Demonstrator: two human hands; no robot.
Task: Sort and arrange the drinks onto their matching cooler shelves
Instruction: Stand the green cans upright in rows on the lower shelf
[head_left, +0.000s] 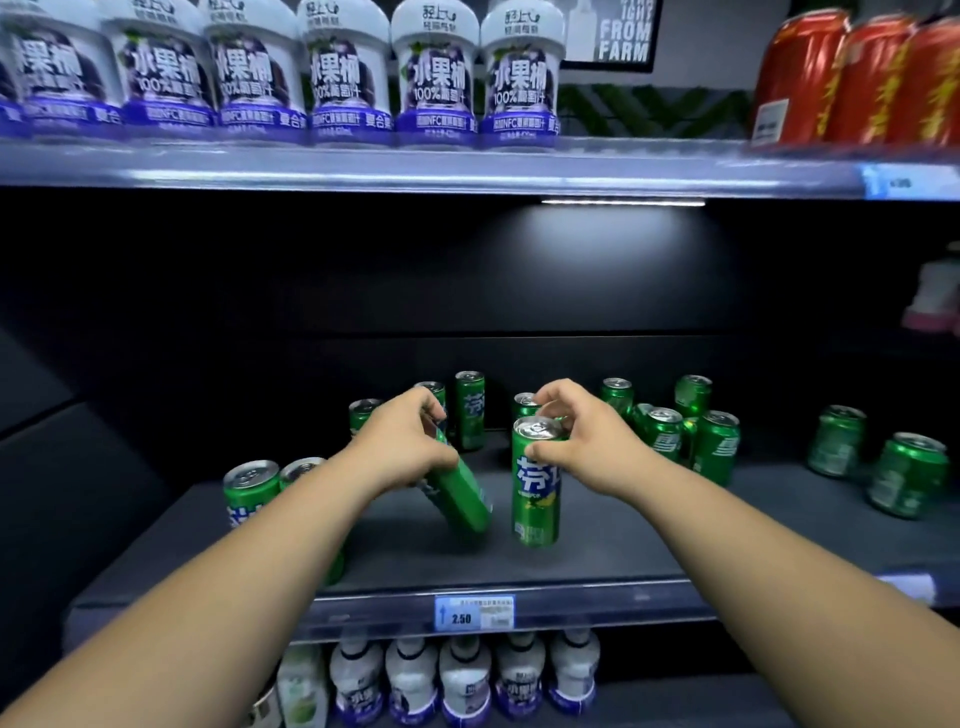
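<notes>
On the middle shelf (623, 551), the left hand (408, 441) gripped a tilted green can (462, 501); just right of it, the right hand (582, 441) pinched an upright can (535, 493) by its top. This looked like the arranging step (other cans (667, 434) stood scattered behind); next, the tilted one needed standing beside its match.

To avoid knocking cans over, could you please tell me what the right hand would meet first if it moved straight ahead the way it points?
Probably the rear can, standing just beyond the upright can that the right hand grips; depth is unclear.
</notes>
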